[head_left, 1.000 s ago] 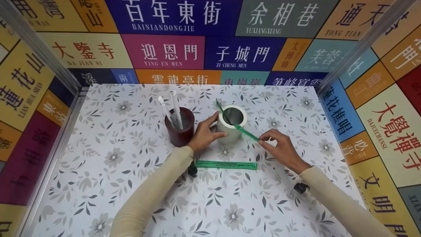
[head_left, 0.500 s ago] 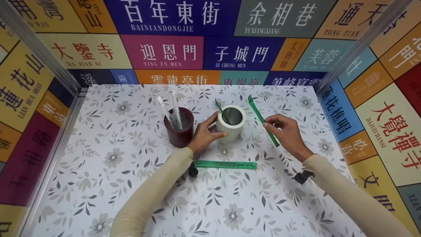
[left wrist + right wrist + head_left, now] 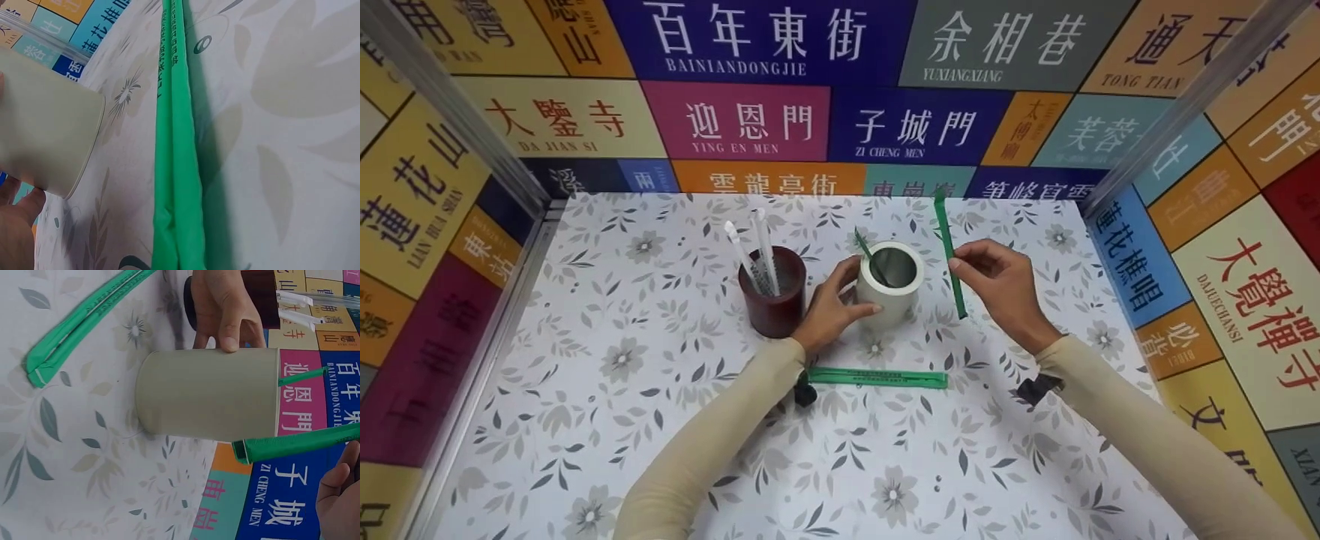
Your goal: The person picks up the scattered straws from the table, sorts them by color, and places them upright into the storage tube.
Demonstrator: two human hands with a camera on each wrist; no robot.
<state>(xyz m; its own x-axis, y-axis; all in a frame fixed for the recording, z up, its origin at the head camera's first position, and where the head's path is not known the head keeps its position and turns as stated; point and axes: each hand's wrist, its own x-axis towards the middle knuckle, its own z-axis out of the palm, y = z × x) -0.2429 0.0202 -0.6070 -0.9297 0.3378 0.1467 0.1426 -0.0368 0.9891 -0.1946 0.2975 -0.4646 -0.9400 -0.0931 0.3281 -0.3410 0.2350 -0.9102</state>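
My left hand (image 3: pixel 831 313) holds the pale grey-green cup (image 3: pixel 887 309), thumb at its front and fingers around its left side. One green-wrapped straw (image 3: pixel 862 241) leans inside the cup and sticks out over the rim. Between thumb and fingers, my right hand (image 3: pixel 999 283) pinches another green-wrapped straw (image 3: pixel 946 234), nearly upright, just right of the cup. In the right wrist view this straw's lower end (image 3: pixel 244 451) appears beside the cup's rim. A further green-wrapped straw (image 3: pixel 877 376) lies flat on the table in front of the cup; it fills the middle of the left wrist view.
Left of the pale cup stands a dark red cup (image 3: pixel 772 315) holding white-wrapped straws (image 3: pixel 765 247); my left hand is close to it. A floral cloth (image 3: pixel 675 450) covers the table. Printed panels (image 3: pixel 735 124) wall it at the back and sides.
The straw in my right hand has swung from slanting across the cup's rim to nearly upright, right of the cup. My left hand and the straw on the table have stayed put.
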